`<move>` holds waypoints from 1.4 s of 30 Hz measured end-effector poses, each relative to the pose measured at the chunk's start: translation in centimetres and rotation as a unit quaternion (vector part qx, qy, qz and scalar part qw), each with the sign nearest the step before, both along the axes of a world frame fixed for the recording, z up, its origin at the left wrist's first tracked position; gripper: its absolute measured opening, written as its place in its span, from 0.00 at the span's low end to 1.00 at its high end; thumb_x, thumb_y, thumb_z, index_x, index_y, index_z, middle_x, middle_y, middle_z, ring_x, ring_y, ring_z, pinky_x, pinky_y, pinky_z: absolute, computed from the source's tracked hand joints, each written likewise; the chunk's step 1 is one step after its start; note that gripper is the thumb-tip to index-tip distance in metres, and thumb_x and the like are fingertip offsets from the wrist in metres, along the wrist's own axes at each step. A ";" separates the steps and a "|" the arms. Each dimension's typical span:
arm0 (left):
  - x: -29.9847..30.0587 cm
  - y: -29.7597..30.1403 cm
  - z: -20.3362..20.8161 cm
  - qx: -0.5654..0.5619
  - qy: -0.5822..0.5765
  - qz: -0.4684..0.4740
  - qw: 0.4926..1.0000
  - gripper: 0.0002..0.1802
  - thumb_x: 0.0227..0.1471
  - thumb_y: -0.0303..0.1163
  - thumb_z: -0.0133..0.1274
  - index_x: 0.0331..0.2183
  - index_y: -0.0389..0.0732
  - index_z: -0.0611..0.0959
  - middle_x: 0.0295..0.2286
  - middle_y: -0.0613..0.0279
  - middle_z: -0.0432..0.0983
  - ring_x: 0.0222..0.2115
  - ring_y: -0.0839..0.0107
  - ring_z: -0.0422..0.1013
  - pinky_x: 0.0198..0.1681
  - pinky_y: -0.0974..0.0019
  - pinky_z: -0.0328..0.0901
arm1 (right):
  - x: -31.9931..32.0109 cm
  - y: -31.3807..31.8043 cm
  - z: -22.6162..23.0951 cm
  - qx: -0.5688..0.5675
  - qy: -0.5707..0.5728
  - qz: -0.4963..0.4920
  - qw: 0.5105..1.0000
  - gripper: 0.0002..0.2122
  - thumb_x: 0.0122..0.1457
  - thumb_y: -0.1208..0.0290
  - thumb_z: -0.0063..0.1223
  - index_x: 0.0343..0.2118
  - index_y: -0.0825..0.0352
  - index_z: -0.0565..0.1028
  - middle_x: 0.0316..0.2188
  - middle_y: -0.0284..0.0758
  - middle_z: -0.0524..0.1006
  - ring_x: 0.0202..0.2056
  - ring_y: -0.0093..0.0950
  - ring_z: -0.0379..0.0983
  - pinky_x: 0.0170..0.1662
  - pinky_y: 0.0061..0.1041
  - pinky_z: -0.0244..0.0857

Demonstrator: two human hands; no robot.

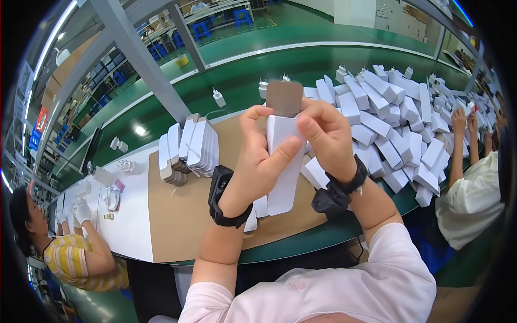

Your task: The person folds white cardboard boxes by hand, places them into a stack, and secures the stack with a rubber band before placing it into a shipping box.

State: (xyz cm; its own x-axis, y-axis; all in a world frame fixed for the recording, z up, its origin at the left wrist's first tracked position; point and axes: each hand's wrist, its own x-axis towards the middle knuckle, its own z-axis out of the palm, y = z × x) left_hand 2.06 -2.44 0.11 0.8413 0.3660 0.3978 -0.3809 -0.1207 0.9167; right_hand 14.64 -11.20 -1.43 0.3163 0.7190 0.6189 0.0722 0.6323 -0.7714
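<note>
Hands [257,161] hold white box [281,185]; pink mark [298,286] adorns shirt [350,293]

Both hands [254,164] [331,139] close together, fingers [254,116] bent

This is a factory workshop: a long green bench [237,86] runs under the hands [331,141], with a heap of white boxes [396,113] to their right and co-workers [81,261] on both sides. Beyond the hands show a metal frame [142,64], other benches [218,16] and blue stools [201,30].
</note>
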 end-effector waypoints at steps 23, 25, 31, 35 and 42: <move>-1.1 1.9 0.6 0.202 0.070 0.014 0.977 0.41 0.50 0.32 0.53 0.55 0.36 0.44 0.38 0.54 0.68 0.34 0.71 0.70 0.39 0.70 0.63 | 1.0 -1.3 1.7 -0.007 -0.201 -0.075 0.977 0.13 0.52 0.73 0.54 0.41 0.71 0.75 0.42 0.42 0.75 0.42 0.28 0.72 0.42 0.21 0.65; -0.7 1.4 1.0 0.109 0.111 -0.050 0.986 0.36 0.52 0.33 0.50 0.54 0.32 0.49 0.52 0.51 0.52 0.39 0.71 0.67 0.43 0.69 0.61 | 1.7 -2.0 2.3 -0.046 -0.228 -0.076 0.970 0.13 0.51 0.74 0.55 0.41 0.71 0.75 0.41 0.42 0.75 0.41 0.26 0.72 0.41 0.20 0.65; -2.9 4.7 -6.1 0.465 0.235 0.260 0.813 0.39 0.46 0.49 0.54 0.51 0.31 0.63 0.43 0.40 0.68 0.41 0.46 0.65 0.42 0.54 0.62 | 7.8 -4.9 3.8 0.044 -0.105 -0.366 0.924 0.18 0.50 0.69 0.59 0.43 0.71 0.73 0.34 0.38 0.77 0.33 0.22 0.71 0.32 0.16 0.65; -4.8 2.2 -9.9 0.454 0.428 0.279 0.730 0.44 0.37 0.49 0.61 0.50 0.30 0.65 0.41 0.39 0.69 0.42 0.44 0.65 0.44 0.54 0.61 | 11.2 -10.5 5.8 0.159 -0.131 -0.696 0.688 0.24 0.50 0.63 0.60 0.47 0.72 0.69 0.41 0.44 0.72 0.37 0.23 0.70 0.34 0.18 0.66; -4.6 1.9 -10.0 0.339 0.428 0.287 0.787 0.47 0.29 0.37 0.67 0.50 0.30 0.63 0.42 0.38 0.68 0.44 0.46 0.66 0.45 0.57 0.63 | 7.1 -8.2 5.4 0.166 -0.277 -0.669 0.669 0.12 0.49 0.70 0.60 0.37 0.66 0.76 0.42 0.40 0.74 0.37 0.26 0.71 0.35 0.21 0.66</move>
